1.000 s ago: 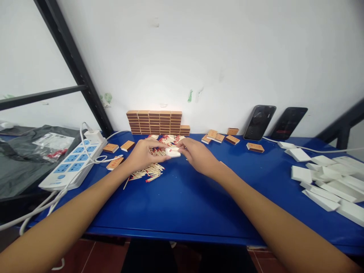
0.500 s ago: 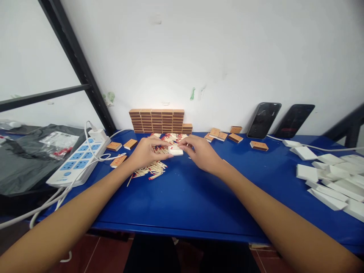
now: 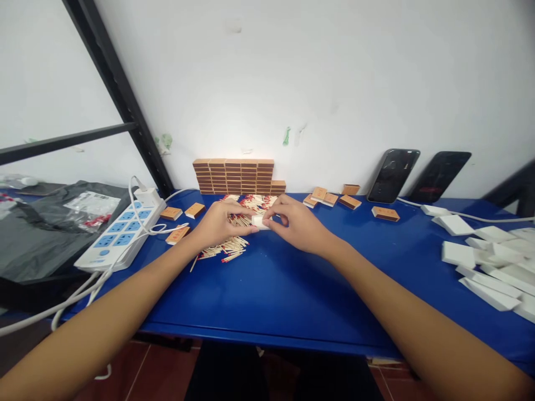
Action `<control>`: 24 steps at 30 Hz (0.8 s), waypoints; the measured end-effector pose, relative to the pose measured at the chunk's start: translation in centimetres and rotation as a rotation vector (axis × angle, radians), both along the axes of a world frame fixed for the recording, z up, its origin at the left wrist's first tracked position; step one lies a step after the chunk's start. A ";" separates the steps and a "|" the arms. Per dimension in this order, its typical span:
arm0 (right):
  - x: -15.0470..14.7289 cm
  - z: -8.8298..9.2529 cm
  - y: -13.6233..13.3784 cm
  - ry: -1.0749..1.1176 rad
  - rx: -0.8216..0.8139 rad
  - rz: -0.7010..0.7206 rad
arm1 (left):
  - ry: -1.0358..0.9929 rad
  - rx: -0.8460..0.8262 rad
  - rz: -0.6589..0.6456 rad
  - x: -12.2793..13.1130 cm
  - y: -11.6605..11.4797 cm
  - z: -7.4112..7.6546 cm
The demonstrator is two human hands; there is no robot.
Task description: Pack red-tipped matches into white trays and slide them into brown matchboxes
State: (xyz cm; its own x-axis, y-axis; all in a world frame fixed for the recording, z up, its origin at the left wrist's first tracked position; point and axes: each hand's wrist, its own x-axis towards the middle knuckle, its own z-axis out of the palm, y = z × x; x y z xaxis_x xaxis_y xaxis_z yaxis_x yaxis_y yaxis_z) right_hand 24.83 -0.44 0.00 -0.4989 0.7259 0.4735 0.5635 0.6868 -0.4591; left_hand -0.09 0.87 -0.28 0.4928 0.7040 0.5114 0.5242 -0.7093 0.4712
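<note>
A small white inner matchbox tray is held above the blue table, its open side up. My left hand grips its left end between thumb and fingers. At the right end, the thumb and index finger of my right hand are closed on the tray; whether a match is also between them I cannot make out. Loose red-tipped matches lie in a heap behind and under my left hand. Beyond the hands, a stack of brown matchboxes stands against the wall.
Loose matchboxes lie right of the heap, others left of it. White empty trays pile up at the right. Two phones lean on the wall. A power strip with white cables and a grey plastic bag occupy the left.
The fingers of my right hand have come down onto the right end of the tray. Red match tips seen at the tray before no longer show there. The view has shifted slightly.
</note>
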 end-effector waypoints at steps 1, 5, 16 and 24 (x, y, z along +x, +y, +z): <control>-0.1 0.0 -0.1 0.001 -0.013 0.020 | 0.000 0.001 -0.017 0.1 -0.1 0.0; -0.5 0.2 -0.7 -0.029 -0.100 0.110 | -0.012 -0.018 -0.086 0.4 -0.3 0.2; -0.5 0.0 -0.6 -0.035 -0.217 0.028 | -0.004 -0.042 -0.105 0.5 -0.4 0.1; 0.6 0.2 0.9 0.101 -0.013 -0.152 | -0.015 0.083 0.086 -0.2 0.3 0.2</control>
State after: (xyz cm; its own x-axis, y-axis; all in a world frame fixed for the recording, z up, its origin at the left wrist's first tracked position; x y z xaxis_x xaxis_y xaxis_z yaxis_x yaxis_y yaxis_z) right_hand 25.41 0.46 0.22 -0.3333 0.7958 0.5056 0.6109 0.5907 -0.5271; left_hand -0.28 1.13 -0.11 0.4243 0.6982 0.5767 0.5779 -0.6990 0.4212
